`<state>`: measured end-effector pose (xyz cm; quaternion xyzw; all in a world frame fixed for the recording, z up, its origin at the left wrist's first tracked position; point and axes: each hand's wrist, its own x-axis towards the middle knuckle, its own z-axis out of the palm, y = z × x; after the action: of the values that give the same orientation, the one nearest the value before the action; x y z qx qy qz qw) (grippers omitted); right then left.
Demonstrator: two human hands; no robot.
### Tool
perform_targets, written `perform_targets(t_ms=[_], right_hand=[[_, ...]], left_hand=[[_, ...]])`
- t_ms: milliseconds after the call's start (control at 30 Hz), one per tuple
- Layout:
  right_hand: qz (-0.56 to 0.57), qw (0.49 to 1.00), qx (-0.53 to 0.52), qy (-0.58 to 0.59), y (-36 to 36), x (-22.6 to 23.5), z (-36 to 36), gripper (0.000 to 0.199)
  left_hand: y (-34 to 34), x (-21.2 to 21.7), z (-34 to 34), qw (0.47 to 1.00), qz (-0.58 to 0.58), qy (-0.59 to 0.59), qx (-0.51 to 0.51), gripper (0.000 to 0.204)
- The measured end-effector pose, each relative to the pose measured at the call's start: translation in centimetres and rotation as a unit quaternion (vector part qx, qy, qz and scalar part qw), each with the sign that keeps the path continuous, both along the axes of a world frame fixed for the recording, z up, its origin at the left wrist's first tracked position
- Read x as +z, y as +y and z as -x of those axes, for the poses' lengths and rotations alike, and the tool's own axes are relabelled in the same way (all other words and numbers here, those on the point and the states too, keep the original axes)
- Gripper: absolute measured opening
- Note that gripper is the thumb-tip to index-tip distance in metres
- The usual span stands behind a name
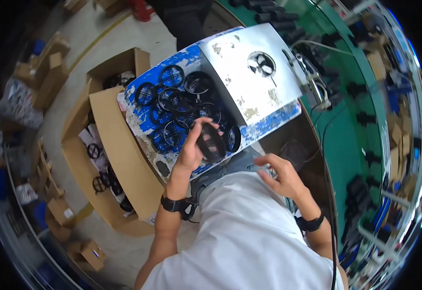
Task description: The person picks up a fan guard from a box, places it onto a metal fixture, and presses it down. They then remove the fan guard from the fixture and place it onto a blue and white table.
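Note:
My left hand (192, 149) grips a round black plastic ring (211, 143) by its side, raised over the near edge of the worn blue-and-white tabletop (146, 128). The ring is tilted and slightly blurred, so its inner part is hard to make out. Several similar black rings with crossed spokes (171, 76) lie in a loose heap just beyond that hand. To the right, my right hand (284, 177) hovers above my lap with its fingers apart and nothing in them.
A metal box (242, 79) with a round opening (261, 65) stands on the tabletop, a clamp-like metal fitting (312, 84) at its right. Left of the table, an opened cardboard carton (119, 154) holds more black rings. A green conveyor belt (339, 130) carrying black parts runs along the right.

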<state>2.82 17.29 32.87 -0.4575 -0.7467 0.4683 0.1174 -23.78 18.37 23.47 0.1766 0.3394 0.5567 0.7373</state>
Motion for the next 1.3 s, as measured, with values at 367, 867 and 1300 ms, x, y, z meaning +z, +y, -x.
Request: perform_targets(t_ms=[367,867,1300], right_hand=[[0.233,0.934,-0.041,0.268,16.7,-1.9,-4.3,0.022],[0.243,0.875,-0.154,0.39,20.1,-3.2,-5.7,0.031],[0.224,0.878,-0.222,0.361,22.7,-6.5,-4.4,0.017]], left_hand=[[8.6,8.0,-9.9,0.952,-0.084,0.294,-0.013,0.053],[13.1,4.4,-20.7,0.898,-0.022,0.368,0.239,0.031],[17.0,2.1,-17.5,0.893,-0.092,0.419,0.14,0.037]])
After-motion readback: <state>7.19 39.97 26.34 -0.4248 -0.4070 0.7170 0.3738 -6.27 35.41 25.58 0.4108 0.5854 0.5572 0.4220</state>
